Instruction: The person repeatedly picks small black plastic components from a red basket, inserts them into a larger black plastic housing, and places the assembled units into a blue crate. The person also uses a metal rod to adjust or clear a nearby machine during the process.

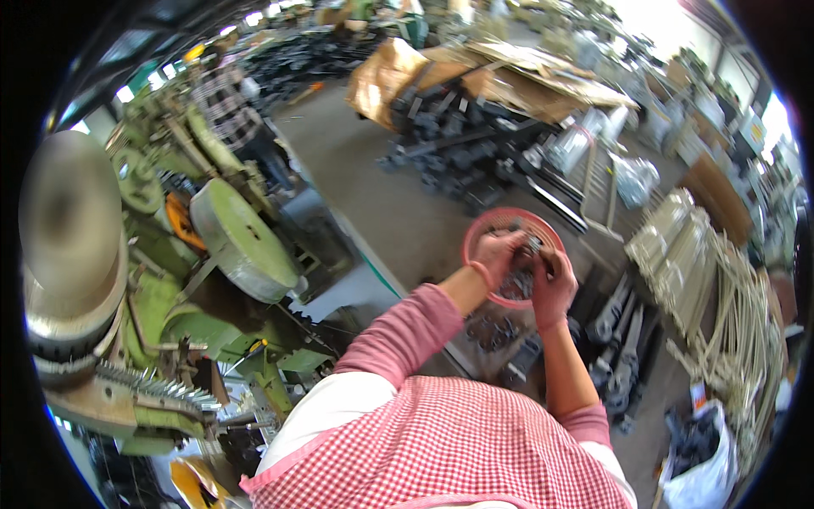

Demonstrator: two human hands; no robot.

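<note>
A round red plastic basket [475, 227] with a slatted wall holds a heap of small grey metal parts [515, 287]. Over it my hands come close together. Pinched at the fingertips of my left hand [498, 253] is a small shiny metal part [534, 244]. My right hand [555, 293] has its fingers curled in against the same piece from the right. The part's exact kind is too small to tell. More small dark metal pieces [492, 332] lie just below the basket, by my left forearm.
Green machines with a large wheel [242, 242] stand at the left. Ahead lies a pile of dark metal parts [466, 127] beside cardboard [543, 89]. Long metal pieces [623, 339] and bundled pale rods [704, 280] lie at right, with a white bag [704, 475]. A person [229, 110] stands far left.
</note>
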